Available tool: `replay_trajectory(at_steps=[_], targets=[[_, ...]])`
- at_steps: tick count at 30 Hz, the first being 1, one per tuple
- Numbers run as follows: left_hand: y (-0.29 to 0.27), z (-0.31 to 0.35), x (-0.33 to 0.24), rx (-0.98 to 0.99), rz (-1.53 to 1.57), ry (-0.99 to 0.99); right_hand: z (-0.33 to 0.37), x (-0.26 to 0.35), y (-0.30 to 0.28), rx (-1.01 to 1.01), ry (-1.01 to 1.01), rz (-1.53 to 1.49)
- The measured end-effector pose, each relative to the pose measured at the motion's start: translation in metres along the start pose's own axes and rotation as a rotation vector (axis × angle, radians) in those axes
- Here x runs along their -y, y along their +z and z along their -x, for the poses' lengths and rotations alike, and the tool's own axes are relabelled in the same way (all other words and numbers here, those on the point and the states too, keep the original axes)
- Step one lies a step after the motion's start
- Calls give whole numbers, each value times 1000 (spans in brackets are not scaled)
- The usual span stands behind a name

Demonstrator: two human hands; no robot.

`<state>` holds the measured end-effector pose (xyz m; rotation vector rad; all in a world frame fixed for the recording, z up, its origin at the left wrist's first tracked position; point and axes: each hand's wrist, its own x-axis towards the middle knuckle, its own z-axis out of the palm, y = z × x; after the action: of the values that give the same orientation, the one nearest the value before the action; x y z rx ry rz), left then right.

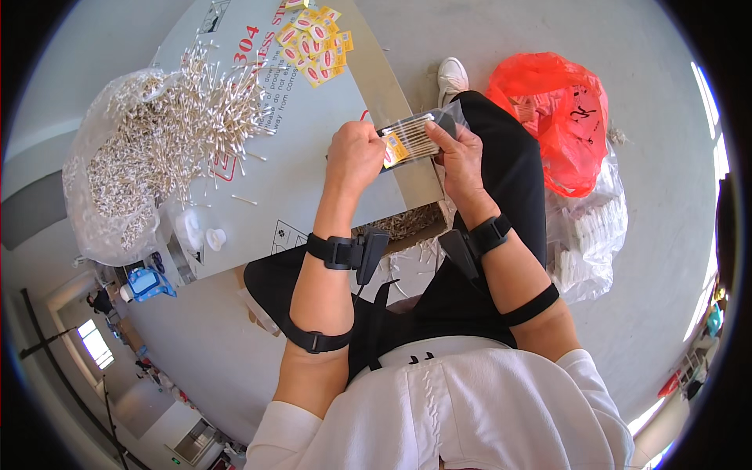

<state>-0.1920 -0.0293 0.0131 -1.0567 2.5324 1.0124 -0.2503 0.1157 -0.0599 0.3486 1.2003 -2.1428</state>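
Observation:
A small clear packet of cotton swabs point(413, 135) is held up in front of me over the table's right edge. A yellow label card point(394, 149) shows at its left end, and something dark lies under the swabs. My right hand point(460, 159) grips the right end, thumb on top across the plastic. At the left end, my left hand point(354, 159) is closed in a fist against the packet's edge; its fingertips are hidden. On the table to the left, a large clear bag point(84, 192) spills a heap of loose cotton swabs point(184, 117).
Yellow label cards point(313, 48) lie piled on the printed grey table point(286, 160). Below the table edge is a box of swabs point(403, 225). Right of my leg sit a red plastic bag point(583, 157) and a clear bag of white packs point(589, 235). White plastic pieces point(188, 227) lie front left.

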Motion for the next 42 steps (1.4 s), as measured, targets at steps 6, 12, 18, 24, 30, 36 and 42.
replay_trajectory(at_steps=[6,12,18,24,30,36,42], targets=[[1,2,-7,-67,-31,28,1,1,1,4,-3,9],[2,-3,9,-90,-41,53,2,1,2,4,-54,88],[3,-9,23,2,266,-39,-4,-8,-1,43,-183,128],[0,-7,31,-24,264,-35,-2,-7,2,43,-155,119],[-10,3,20,48,481,-172,4,1,2,37,-112,84],[-9,7,25,77,558,-198,4,-1,1,98,-106,91],[-17,11,41,66,605,-185,2,-4,-4,90,-93,150]])
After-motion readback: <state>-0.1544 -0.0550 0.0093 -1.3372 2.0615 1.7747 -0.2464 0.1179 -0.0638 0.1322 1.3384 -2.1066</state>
